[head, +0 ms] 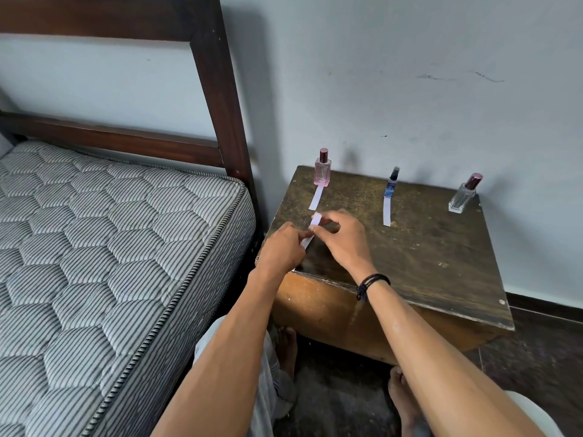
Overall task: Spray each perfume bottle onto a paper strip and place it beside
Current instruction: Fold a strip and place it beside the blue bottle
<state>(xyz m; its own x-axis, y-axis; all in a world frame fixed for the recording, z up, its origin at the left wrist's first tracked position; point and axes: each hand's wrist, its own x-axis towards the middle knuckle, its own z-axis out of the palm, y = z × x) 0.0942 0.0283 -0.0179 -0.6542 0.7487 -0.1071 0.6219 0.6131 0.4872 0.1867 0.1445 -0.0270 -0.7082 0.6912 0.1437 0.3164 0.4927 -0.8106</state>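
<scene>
Head view, left to right. Mattress [110, 231] borders the bench [426, 253]. Pink bottle [322, 170] stands at the back left corner, with the first strip [316, 197] lying in front of it. Your left hand [282, 247] and right hand [342, 236] both pinch one loose strip [315, 220] over the near left of the bench, its long axis running away from you. Blue bottle [391, 182] at mid-back has a second strip [386, 212] before it. Clear bottle [463, 195] at back right has none. Judgement: the loose strip belongs there, well right of both hands; your right hand is nearer.
</scene>
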